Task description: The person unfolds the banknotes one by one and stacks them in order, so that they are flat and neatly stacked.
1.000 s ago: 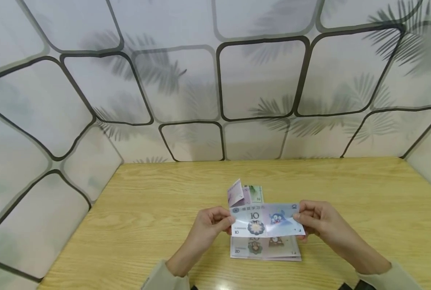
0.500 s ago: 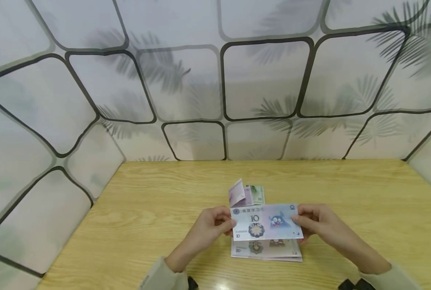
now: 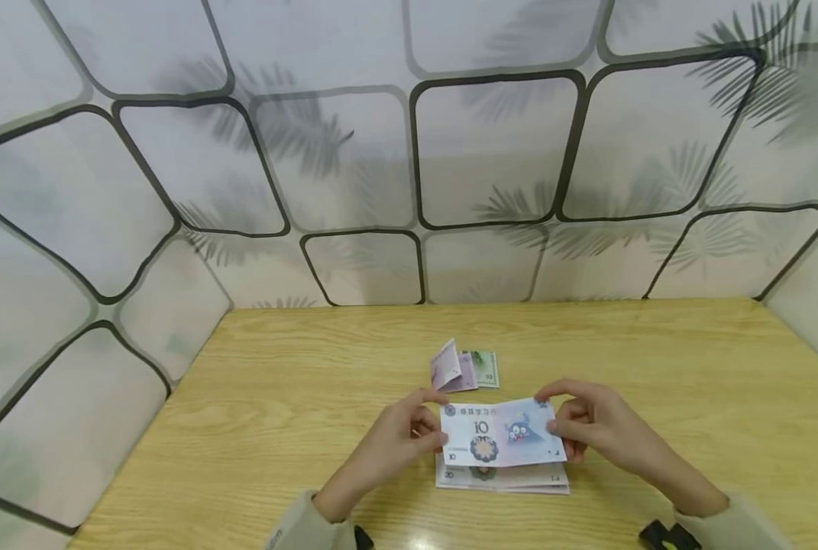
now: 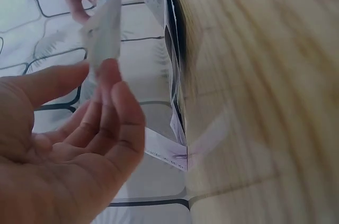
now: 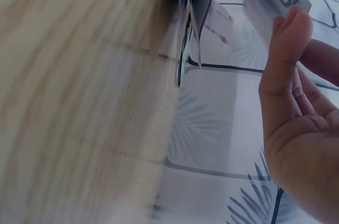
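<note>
Left hand [image 3: 398, 431] and right hand [image 3: 597, 420] are holding up a pale blue-and-lilac rectangular paper note marked 10 [image 3: 502, 434]

The left thumb and fingers are closing on the note's left edge, leaving only the paper's thickness between the tips that are pinching it; the left wrist view is showing the other fingers curling in toward the palm. The right hand is pinching the opposite edge, its thumb pressing near mid-edge while its forefinger is reaching along to the far corner and covering part of it. The note is stretching between the two hands, bending slightly at its middle and showing a blue cartoon creature and a dark rosette.

Under it, a neat stack of pale cream paper notes with a 20 on top [image 3: 518, 478] is lying flat, its near edge showing; the wrist views are showing a gap between the stack and the held note. Just beyond the hands, a folded purple paper note [image 3: 467, 373] is raising one flap and overlapping a small green paper note [image 3: 487, 370].

All these are sitting above or on a yellowish wood-grain table [image 3: 299, 397]. Beige cuffs [image 3: 322, 525] are ending at the wrists, and a pale wall covering with dark rounded outlines and grey fronds [image 3: 360, 191] is rising behind.
</note>
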Demonstrator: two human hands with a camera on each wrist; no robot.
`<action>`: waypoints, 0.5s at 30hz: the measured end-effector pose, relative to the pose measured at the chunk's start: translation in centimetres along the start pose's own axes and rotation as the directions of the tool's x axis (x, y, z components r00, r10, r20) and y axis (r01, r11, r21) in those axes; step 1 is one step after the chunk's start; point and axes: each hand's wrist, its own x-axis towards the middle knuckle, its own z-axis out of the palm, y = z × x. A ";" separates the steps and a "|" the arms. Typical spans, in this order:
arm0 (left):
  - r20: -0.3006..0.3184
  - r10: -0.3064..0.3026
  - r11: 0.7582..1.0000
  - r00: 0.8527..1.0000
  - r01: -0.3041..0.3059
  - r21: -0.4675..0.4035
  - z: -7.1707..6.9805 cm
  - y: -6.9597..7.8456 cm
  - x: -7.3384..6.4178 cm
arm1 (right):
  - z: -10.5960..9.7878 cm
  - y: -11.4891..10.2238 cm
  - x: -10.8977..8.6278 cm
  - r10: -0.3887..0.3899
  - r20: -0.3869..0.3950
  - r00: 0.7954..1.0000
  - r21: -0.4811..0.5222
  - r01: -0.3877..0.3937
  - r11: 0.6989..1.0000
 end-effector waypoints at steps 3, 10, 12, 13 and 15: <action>0.033 -0.012 0.997 0.999 0.009 0.078 0.1 -0.2 0.1 | 0.0 0.1 0.0 0.032 -0.003 0.999 -0.042 -0.033 0.999; 0.141 -0.012 0.964 0.990 -0.026 0.263 0.1 -0.2 -0.1 | 0.4 0.0 0.1 0.143 -0.013 0.990 -0.102 -0.144 0.984; 0.169 -0.008 0.925 0.986 -0.057 0.377 0.1 0.1 -0.3 | 0.5 -0.1 0.1 0.171 -0.021 0.985 -0.107 -0.173 0.979; 0.183 -0.013 0.897 0.983 -0.070 0.436 0.1 0.2 -0.5 | 0.5 -0.1 0.1 0.179 -0.020 0.984 -0.105 -0.180 0.978; 0.217 -0.017 0.832 0.976 -0.106 0.544 0.1 0.4 -0.7 | 0.6 -0.2 0.1 0.186 -0.009 0.983 -0.108 -0.185 0.977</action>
